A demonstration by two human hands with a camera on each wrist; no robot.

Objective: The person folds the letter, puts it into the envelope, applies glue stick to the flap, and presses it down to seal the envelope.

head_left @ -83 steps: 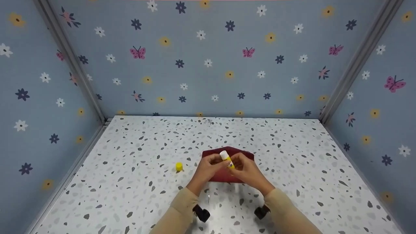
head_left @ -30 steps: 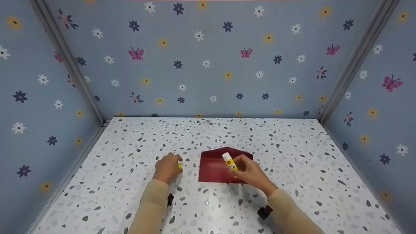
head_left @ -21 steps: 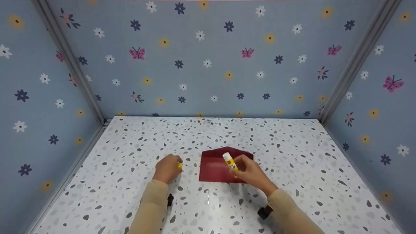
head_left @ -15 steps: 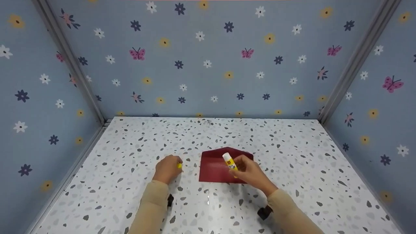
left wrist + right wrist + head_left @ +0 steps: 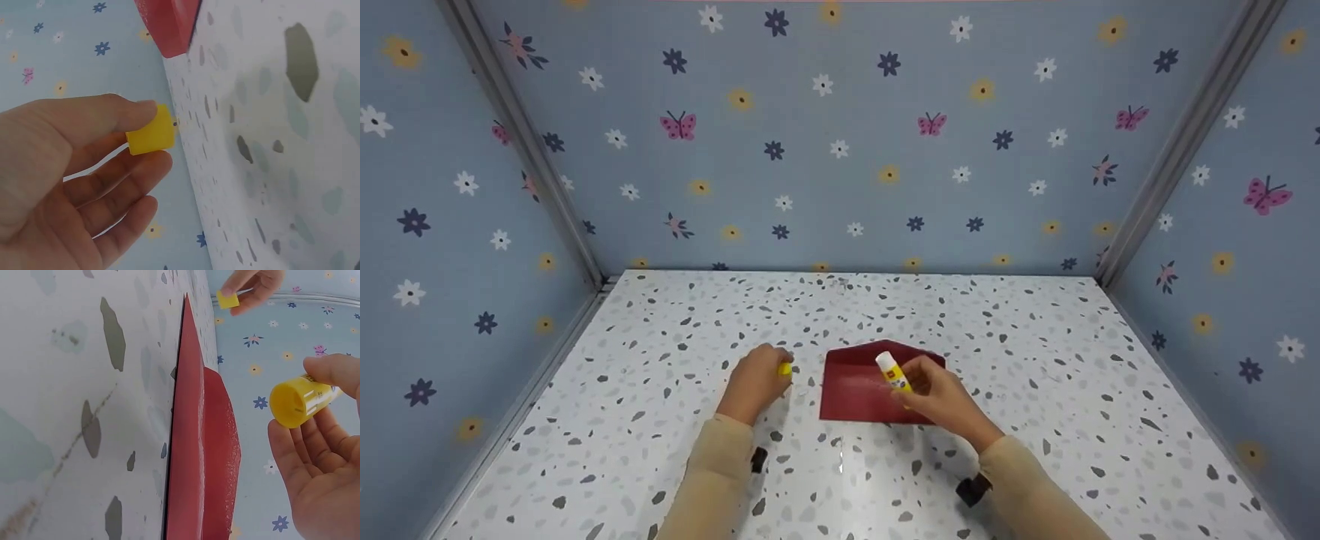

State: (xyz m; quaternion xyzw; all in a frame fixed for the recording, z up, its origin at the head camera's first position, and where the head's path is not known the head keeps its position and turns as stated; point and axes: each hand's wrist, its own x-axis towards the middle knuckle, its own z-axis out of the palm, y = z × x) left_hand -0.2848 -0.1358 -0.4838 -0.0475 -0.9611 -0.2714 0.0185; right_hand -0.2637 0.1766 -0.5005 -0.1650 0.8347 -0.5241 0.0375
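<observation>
Between thumb and fingers my left hand (image 5: 757, 381) pinches a small yellow cap (image 5: 152, 131), lifted above the table to the left of the envelope. My right hand (image 5: 939, 394) holds a yellow glue stick (image 5: 894, 373) by its lower part, its white end tilted up and to the left. In the right wrist view the yellow base of the glue stick faces the camera. Beneath the right hand lies a dark red envelope (image 5: 847, 394) on the table, its pointed flap unfolded toward the back wall. The right hand and glue stick hide its right part in the head view.
The speckled white table (image 5: 675, 315) is bounded by a back wall (image 5: 840, 112) and side walls covered in flowers and butterflies. Black wrist mounts (image 5: 973, 490) sit under both forearms, close over the table.
My left hand left the glue stick, reached left to the yellow cap on the table and picked it up. Lately it has risen slightly forward and right. The right hand keeps the glue stick.
</observation>
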